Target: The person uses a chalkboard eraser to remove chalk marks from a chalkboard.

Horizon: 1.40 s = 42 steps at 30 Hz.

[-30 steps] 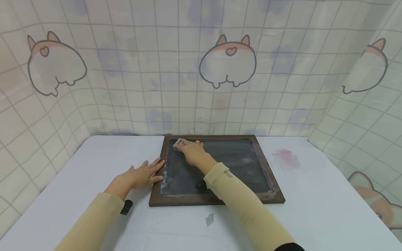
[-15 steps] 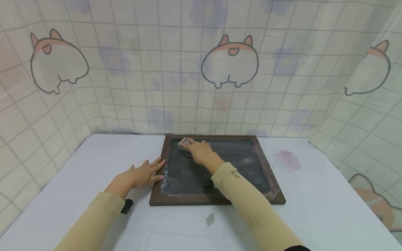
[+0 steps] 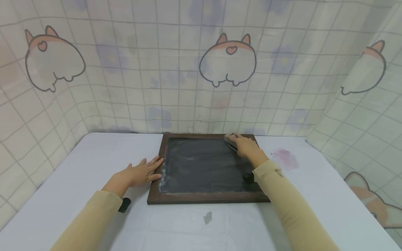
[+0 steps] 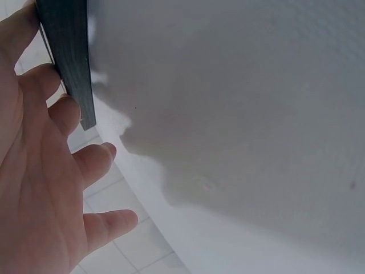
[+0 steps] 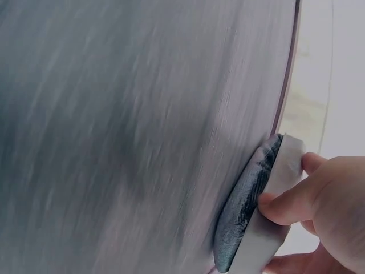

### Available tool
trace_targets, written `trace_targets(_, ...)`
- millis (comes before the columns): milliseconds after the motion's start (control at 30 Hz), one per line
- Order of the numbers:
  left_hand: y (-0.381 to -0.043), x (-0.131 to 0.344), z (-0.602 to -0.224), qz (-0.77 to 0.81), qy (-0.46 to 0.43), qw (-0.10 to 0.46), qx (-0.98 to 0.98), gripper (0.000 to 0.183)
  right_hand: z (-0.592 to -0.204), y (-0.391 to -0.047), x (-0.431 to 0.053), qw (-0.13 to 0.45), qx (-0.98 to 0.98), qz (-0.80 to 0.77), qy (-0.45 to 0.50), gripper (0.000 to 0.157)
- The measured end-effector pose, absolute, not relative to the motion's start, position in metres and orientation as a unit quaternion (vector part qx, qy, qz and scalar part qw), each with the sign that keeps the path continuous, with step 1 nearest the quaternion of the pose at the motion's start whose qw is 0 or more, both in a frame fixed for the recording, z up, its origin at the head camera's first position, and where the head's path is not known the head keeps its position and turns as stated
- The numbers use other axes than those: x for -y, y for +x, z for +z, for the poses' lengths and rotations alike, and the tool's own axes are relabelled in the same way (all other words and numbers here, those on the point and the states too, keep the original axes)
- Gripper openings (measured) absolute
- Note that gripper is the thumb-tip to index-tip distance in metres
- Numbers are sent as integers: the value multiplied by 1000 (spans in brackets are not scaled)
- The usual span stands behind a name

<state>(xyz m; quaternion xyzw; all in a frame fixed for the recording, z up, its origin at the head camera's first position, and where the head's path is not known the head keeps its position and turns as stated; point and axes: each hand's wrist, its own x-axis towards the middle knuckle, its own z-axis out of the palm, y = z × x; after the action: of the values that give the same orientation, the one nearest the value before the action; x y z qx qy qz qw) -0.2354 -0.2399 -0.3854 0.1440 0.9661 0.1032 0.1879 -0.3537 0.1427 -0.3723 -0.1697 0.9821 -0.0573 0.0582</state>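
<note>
A small chalkboard [image 3: 201,167] with a brown wooden frame lies flat on the table. My right hand [image 3: 249,149] grips a blackboard eraser [image 3: 230,141] near the board's upper right corner. In the right wrist view the eraser [image 5: 265,211] shows a light grey back and a dark, dusty felt pad that meets the board's surface. Thumb and fingers hold it by the back. My left hand [image 3: 138,175] rests at the board's left frame with fingers spread. Seen from the left wrist, its fingertips [image 4: 68,114] touch the frame's edge [image 4: 71,57] without curling round it.
The white-covered table [image 3: 103,157] runs to a curtain [image 3: 141,69] printed with corgis at the back and sides. A pink stain [image 3: 285,158] marks the cloth right of the board, a grey patch [image 3: 208,218] in front. White chalk residue lines the board's left edge.
My right hand has swept the eraser rightward along the top of the board, from upper left to upper right. The left hand has stayed at the left frame.
</note>
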Motion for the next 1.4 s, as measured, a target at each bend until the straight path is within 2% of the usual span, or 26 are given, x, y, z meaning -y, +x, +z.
trace_targets(200,-236,241,-385,109,143,188,-966,76,-374,-356,-146,46,-985,-65,-152,72)
trace_targets(400,-236,245,-389,106,138,189,-966,77,-374,-352,-114,51,-982,-77,-162,71)
trace_targets(533,-236,246,-392,110,138,189,-966,77,-373,-338,-77,61,-971,-68,-221,73)
trace_targets(700,-235,245,-394,118,138,191,-965,78,-371,-304,-32,84,-939,-60,-327,77)
trace_targets(833,-234,244,-394,109,134,189,-967,77,-368,-278,-12,109,-916,-45,-383,78)
trace_targets(900,-235,244,-393,104,132,188,-968,77,-367,-270,-8,103,-911,-28,-398,79)
trace_targets(1167,-236,242,-388,106,138,184,-967,76,-370,-281,-30,50,-916,5,-398,77)
trace_targets(1400,-235,240,-386,102,145,183,-967,76,-369,-319,-100,57,-957,-38,-283,77)
